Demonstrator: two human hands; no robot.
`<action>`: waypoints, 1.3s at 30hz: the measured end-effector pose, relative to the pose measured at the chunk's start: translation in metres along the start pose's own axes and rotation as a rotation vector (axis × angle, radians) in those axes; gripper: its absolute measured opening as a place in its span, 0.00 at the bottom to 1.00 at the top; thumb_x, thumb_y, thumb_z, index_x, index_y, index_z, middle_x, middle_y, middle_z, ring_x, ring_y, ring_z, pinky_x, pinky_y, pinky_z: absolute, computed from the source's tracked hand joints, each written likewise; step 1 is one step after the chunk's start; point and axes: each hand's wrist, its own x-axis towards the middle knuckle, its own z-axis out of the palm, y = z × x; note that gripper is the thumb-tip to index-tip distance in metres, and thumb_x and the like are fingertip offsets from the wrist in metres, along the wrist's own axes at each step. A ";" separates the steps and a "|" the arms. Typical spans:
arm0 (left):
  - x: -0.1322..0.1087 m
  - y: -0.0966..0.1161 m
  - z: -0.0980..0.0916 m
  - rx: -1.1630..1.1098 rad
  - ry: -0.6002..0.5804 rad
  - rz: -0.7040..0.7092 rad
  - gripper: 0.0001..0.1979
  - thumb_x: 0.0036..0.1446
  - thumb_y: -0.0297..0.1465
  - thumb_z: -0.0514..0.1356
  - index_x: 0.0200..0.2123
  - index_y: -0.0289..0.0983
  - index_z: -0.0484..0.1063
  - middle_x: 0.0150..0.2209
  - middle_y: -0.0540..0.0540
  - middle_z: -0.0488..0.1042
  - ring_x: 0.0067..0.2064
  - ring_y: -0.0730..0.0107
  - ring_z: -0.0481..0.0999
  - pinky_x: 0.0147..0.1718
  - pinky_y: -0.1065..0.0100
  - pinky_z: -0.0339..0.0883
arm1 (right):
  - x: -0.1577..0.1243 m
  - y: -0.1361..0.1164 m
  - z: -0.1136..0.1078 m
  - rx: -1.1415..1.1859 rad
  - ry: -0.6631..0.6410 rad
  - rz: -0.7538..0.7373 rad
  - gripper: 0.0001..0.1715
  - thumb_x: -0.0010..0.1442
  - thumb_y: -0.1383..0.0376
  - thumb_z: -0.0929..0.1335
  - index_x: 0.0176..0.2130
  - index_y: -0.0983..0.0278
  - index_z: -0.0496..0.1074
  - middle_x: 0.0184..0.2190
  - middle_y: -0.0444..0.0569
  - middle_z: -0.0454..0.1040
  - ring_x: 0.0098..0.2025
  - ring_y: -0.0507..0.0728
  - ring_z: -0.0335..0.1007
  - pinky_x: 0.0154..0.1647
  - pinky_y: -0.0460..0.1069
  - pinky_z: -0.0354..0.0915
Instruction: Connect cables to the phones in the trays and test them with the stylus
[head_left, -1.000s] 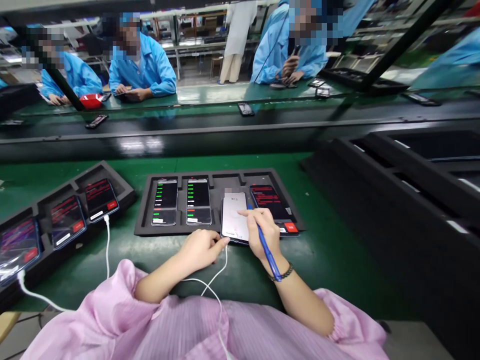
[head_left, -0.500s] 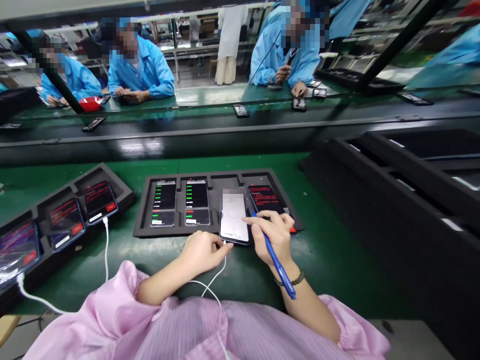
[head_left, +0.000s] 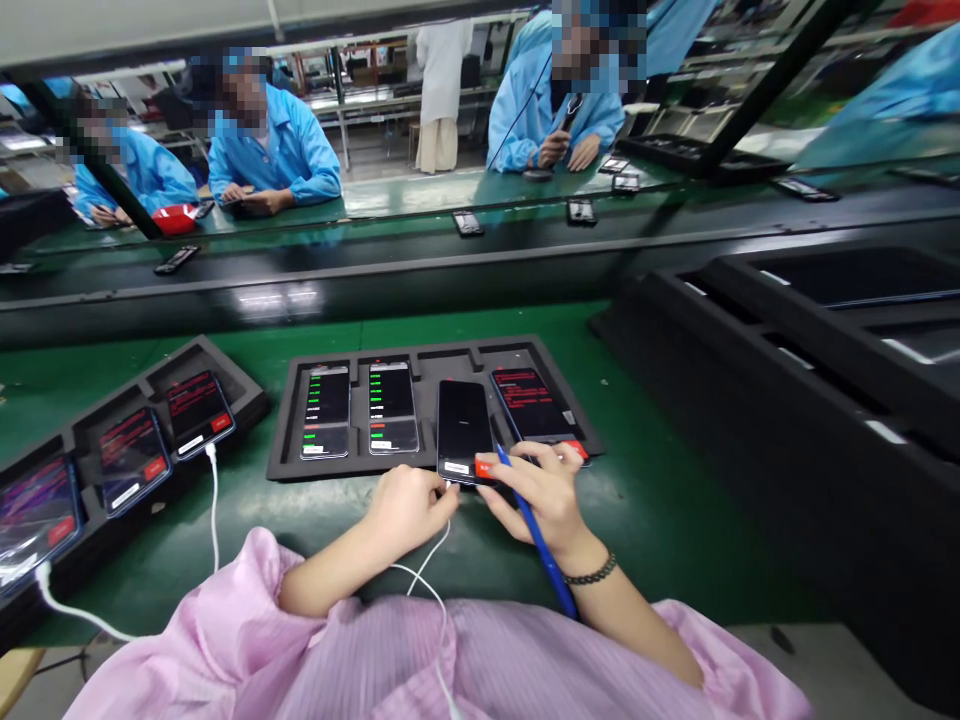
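Observation:
A smartphone with a dark screen and a red button at its lower right lies in the black foam tray. At its bottom edge my left hand pinches the plug of a white cable. My right hand has a blue pen tucked between its fingers, and a fingertip lies over the phone's red button. To the right, partly behind that hand, rests another phone showing red text. Two phones, the left one and its neighbour, display green lines.
On the left, a second foam tray holds phones, two with white cables attached. A tall stack of black foam trays stands at the right. Beyond the green table runs a dark conveyor carrying phones, with co-workers in blue behind it.
The held phone's screen has gone from light to black with a red button. My right hand has shifted down toward its lower corner. A co-worker's hand has left a phone on the conveyor.

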 end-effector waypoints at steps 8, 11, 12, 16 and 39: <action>0.007 -0.007 0.002 -0.513 -0.279 -0.149 0.20 0.66 0.34 0.49 0.23 0.35 0.68 0.10 0.55 0.60 0.12 0.75 0.58 0.20 0.72 0.54 | -0.004 0.008 -0.001 -0.126 -0.022 -0.101 0.07 0.60 0.59 0.73 0.31 0.57 0.75 0.40 0.43 0.82 0.40 0.58 0.68 0.47 0.57 0.49; 0.010 -0.016 0.001 -0.841 -0.445 -0.190 0.19 0.65 0.43 0.53 0.26 0.36 0.66 0.09 0.58 0.57 0.10 0.78 0.51 0.15 0.74 0.47 | -0.004 0.008 -0.003 -0.153 0.009 -0.102 0.10 0.60 0.56 0.73 0.30 0.57 0.75 0.39 0.43 0.82 0.40 0.58 0.67 0.47 0.57 0.49; 0.010 -0.020 0.000 -0.914 -0.499 -0.182 0.21 0.62 0.47 0.56 0.26 0.36 0.64 0.09 0.59 0.56 0.10 0.79 0.50 0.14 0.74 0.46 | -0.003 0.008 -0.003 -0.160 0.019 -0.103 0.11 0.60 0.55 0.72 0.30 0.57 0.75 0.39 0.43 0.82 0.39 0.58 0.67 0.46 0.56 0.49; 0.007 -0.029 0.002 -0.927 -0.908 -0.092 0.27 0.50 0.54 0.65 0.26 0.34 0.67 0.11 0.57 0.58 0.12 0.80 0.52 0.13 0.74 0.45 | 0.000 0.007 0.001 -0.204 -0.001 -0.088 0.11 0.61 0.55 0.71 0.30 0.57 0.75 0.40 0.42 0.82 0.41 0.58 0.66 0.47 0.56 0.48; 0.008 -0.016 0.026 -1.028 -0.607 -0.043 0.25 0.49 0.51 0.67 0.28 0.33 0.69 0.16 0.52 0.71 0.14 0.78 0.65 0.17 0.74 0.54 | 0.070 0.028 0.019 -0.218 -0.594 0.449 0.29 0.61 0.40 0.63 0.37 0.63 0.65 0.35 0.56 0.76 0.48 0.70 0.65 0.51 0.64 0.49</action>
